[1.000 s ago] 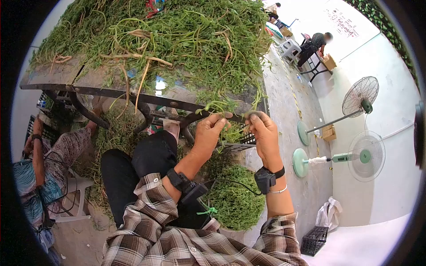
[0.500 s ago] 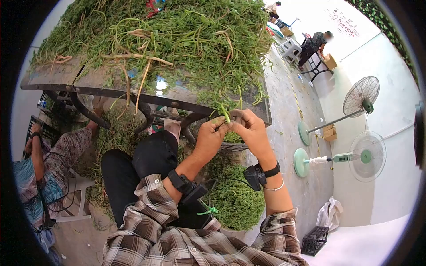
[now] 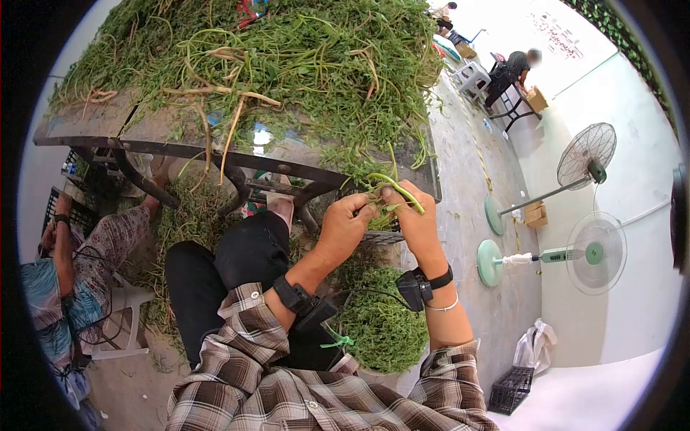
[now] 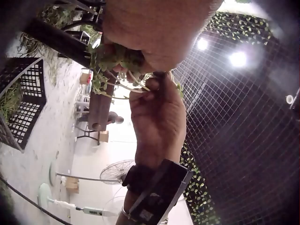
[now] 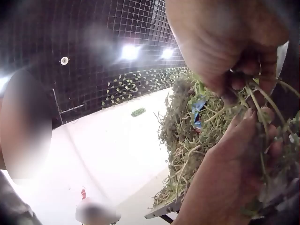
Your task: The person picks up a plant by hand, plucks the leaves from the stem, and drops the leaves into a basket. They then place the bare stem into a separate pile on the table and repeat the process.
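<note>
In front of the table edge, my left hand pinches thin leafy stems between thumb and fingertips. Close beside it, my right hand grips a thicker green stem that curves over its fingers. The two sets of fingertips almost meet. Small leaves hang from the bunch in the left wrist view. In the right wrist view, pale stems run between the hands. Behind them, a large heap of leafy green stems covers the table, with dry tan stalks hanging over the edge.
A round mass of greens stands below my forearms. Under the table edge is a black crate. Another person sits at the left. Two fans stand at the right, with a black basket further down.
My hands were apart with stems between them, then came together. Now they are slightly apart, and the thick green stem lies across my right fingers. The heap looks the same.
</note>
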